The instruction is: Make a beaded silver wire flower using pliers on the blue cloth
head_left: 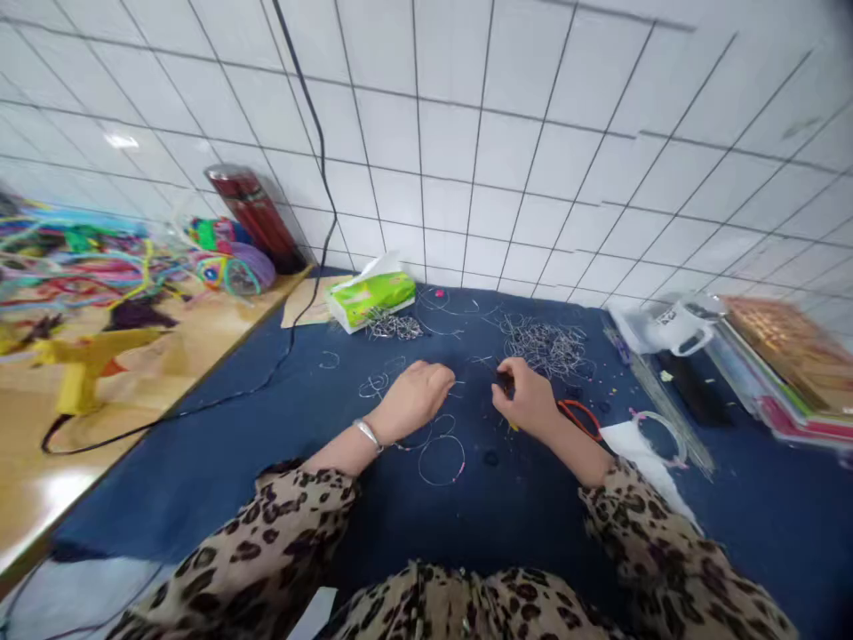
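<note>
My left hand [419, 393], with a silver bangle on the wrist, is closed in a pinch over the dark blue cloth. A short piece of thin wire [457, 384] sticks out from its fingertips. To its right, my right hand [528, 397] is curled with thumb and forefinger round a small dark thing [506, 384], mostly hidden by the fingers. Another thin wire piece [480, 359] lies just left of that hand. Below my left hand lie wire rings [442, 460], one with small pink beads. Beside my right wrist shows an orange-red loop [581, 416].
A tangled heap of wire pieces [543, 345] lies behind my right hand. A green tissue pack [370, 298] stands near the tiled wall. At right are a white mug [683, 327] and stacked books [793, 356]. A black cable [290, 342] crosses to a yellow glue gun [86, 364] at left.
</note>
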